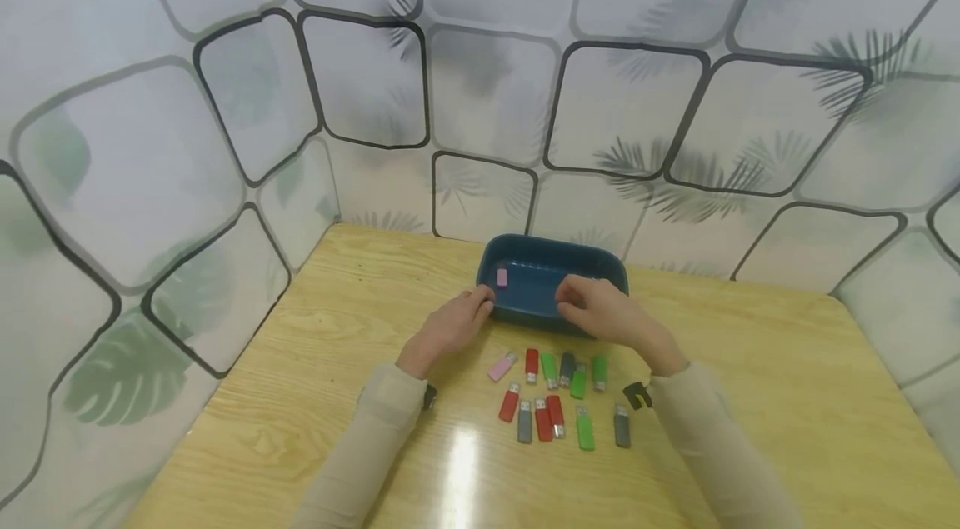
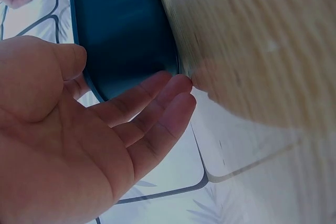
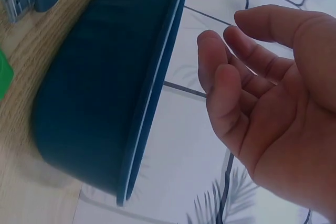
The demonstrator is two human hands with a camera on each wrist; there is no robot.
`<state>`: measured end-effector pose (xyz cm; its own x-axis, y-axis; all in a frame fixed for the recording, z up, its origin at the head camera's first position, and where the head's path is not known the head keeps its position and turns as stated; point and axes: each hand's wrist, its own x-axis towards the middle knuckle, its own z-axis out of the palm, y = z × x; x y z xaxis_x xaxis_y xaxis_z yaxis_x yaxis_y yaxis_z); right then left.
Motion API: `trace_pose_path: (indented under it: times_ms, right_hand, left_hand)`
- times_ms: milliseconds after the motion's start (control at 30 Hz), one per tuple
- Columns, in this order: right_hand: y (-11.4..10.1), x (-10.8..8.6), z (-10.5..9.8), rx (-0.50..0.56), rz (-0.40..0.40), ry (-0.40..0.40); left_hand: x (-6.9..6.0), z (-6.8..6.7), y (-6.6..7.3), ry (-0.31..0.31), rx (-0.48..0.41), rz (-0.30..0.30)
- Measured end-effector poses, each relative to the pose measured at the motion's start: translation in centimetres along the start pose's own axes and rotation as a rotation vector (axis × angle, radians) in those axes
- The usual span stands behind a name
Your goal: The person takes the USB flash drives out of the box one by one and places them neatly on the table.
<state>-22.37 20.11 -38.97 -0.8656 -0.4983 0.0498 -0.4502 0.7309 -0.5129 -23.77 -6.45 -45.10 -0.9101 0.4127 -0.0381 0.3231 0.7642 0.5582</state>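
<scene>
A dark blue plastic bin (image 1: 536, 316) stands near the back of the table with a pink USB stick (image 1: 502, 277) inside, toward its left end. My left hand (image 1: 457, 321) holds the bin's left end, the thumb at the rim and the other fingers along the outer wall (image 2: 123, 40). Over the right part of the bin is my right hand (image 1: 600, 311), its fingers loosely bent; the right wrist view shows nothing between them. Several USB sticks lie in front of the bin, among them a pink one (image 1: 502, 366), a red one (image 1: 509, 402), a green one (image 1: 585, 429) and a grey one (image 1: 525, 421).
The wooden table (image 1: 300, 396) extends to both sides of the bin. A wall covering with rounded outlines and leaf prints (image 1: 487, 96) rises behind and beside it. Black straps (image 1: 638, 396) show at the sleeve cuffs.
</scene>
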Motion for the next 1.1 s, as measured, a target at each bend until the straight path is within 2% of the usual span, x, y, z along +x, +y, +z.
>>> trace_pose_path:
  times_ms: [333,633,867,1100]
  right_hand:
    - [-0.7,1.8,1.7,0.019,-0.019,-0.028]
    - [-1.9,3.2,3.1,-0.023,0.016,-0.054]
    - [-2.3,4.4,3.7,-0.055,0.009,-0.047]
    - [-2.7,5.9,4.3,-0.044,-0.030,-0.031]
  left_hand:
    - [0.2,0.1,-0.1,0.007,0.011,0.011]
    - [0.0,0.1,-0.1,0.008,0.006,0.006]
    - [0.2,0.2,-0.2,0.004,0.016,0.027]
    - [0.1,0.3,-0.2,0.009,0.022,0.035]
